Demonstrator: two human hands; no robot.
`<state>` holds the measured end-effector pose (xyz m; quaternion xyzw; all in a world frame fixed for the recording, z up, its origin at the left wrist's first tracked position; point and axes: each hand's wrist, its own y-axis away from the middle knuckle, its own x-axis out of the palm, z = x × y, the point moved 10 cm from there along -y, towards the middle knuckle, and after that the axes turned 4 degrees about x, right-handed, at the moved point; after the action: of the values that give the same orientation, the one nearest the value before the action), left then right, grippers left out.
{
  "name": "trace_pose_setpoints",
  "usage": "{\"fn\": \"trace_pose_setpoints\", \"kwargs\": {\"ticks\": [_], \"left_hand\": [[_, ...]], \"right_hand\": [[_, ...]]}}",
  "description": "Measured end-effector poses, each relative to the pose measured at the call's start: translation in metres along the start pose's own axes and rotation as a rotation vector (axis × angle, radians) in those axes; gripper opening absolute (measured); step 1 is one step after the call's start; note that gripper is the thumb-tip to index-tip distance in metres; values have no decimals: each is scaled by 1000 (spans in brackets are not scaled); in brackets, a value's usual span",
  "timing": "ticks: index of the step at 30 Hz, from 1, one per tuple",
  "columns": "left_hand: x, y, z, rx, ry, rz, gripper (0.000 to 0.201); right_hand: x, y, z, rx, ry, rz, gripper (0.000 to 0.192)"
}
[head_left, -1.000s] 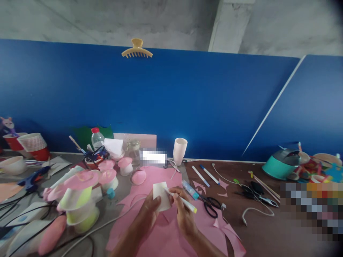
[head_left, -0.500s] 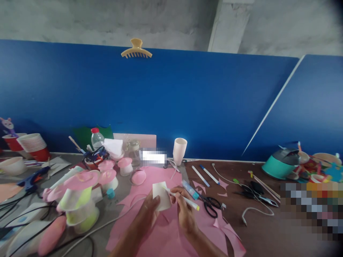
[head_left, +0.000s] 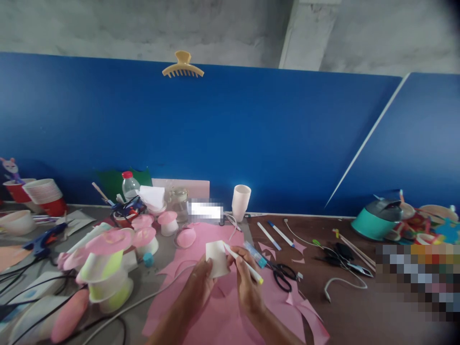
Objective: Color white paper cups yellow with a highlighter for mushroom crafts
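Note:
My left hand (head_left: pixel 204 278) grips a small white paper piece (head_left: pixel 216 261) by its lower left side, thumb in front. Whether the piece is flat or curved like a cup wall, I cannot tell. In my right hand (head_left: pixel 246 282) is a white marker (head_left: pixel 247 267) with a yellow end, held like a pen. Its other end points up and left, at the paper piece's upper right edge; whether it touches is unclear. Beneath both hands lies pink paper (head_left: pixel 219 316). Black-handled scissors (head_left: pixel 282 276) rest on it to the right.
White paper cups (head_left: pixel 240 201) stand near the blue partition (head_left: pixel 230 129). To the left are pink-topped cups (head_left: pixel 168 223), a glass jar (head_left: pixel 178 203) and a glue gun (head_left: pixel 45 242). Rightward lie two markers (head_left: pixel 269 236), cables and a teal container (head_left: pixel 375 220).
The paper piece has risen slightly and sits more upright. The marker has tilted more steeply, its yellow end moving a little left. Both hands keep their holds.

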<state>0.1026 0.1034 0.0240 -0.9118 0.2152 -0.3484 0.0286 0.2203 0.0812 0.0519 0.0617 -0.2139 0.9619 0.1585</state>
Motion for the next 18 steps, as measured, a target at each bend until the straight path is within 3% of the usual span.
{"fn": "trace_pose_setpoints", "kwargs": {"ticks": [7,14,18], "left_hand": [[3,5,-3,6,-126,8,39],[-6,7,1,-44,-191,-96,45],[-13,8,2,-46,-242,-151,49]], "right_hand": [[8,2,12,-18,9,69,27],[23,11,28,-169,104,225,20],[27,12,32,-210,160,252,18]]}}
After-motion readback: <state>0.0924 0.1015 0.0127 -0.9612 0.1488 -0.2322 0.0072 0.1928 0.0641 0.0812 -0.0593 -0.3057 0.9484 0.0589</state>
